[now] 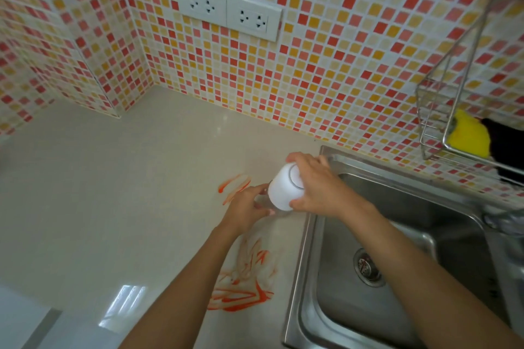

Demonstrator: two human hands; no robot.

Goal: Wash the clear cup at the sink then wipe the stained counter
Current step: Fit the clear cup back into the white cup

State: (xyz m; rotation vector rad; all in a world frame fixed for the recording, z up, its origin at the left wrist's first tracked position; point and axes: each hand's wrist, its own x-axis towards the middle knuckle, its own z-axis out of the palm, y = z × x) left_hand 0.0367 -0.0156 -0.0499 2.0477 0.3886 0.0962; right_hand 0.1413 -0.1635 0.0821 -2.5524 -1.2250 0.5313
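Both your hands are on the same thing, held above the bench (85, 193) right at the left edge of the sink (397, 235). Your right hand (317, 187) has its fingers wrapped over a white round piece (286, 191), looks like a lid or cap. Your left hand (246, 210) has its fingers closed around the clear cup (265, 204) below it, though the cup is hard to make out. Orange stains (241, 286) are smeared on the bench under your left arm, with more streaks (234, 185) just beside that hand. A yellow sponge (467, 136) sits in the wire rack (431, 110) on the tiled wall.
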